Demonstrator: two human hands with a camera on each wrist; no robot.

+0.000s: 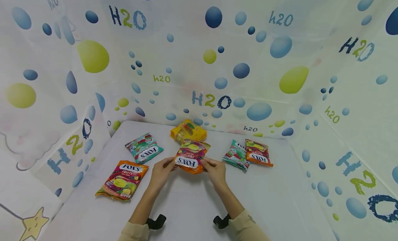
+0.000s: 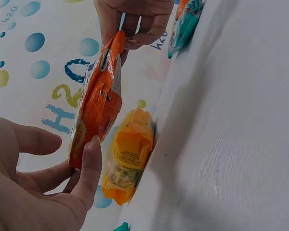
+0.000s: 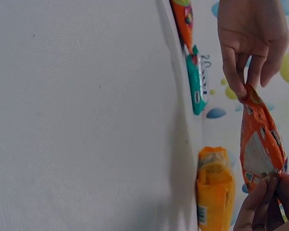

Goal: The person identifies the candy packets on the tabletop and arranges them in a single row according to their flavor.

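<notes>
An orange Fox's Fruits candy bag (image 1: 192,155) is held up off the table between both hands, its lettering upside down in the head view. My left hand (image 1: 161,172) pinches one side between thumb and fingers, plain in the left wrist view, where the bag (image 2: 98,103) is seen edge-on. My right hand (image 1: 216,172) pinches the opposite side, its thumb and fingertips together on the wrapper (image 3: 261,144) in the right wrist view. Just behind the held bag lies a yellow packet (image 1: 188,129), partly covered by it in the head view.
Left on the white table (image 1: 192,206) lie a teal Fox's bag (image 1: 144,148) and a larger orange Fox's Fruits bag (image 1: 124,180). To the right, another teal bag (image 1: 236,155) touches or overlaps a small orange one (image 1: 258,152). Patterned cloth walls (image 1: 186,61) stand behind and beside the table.
</notes>
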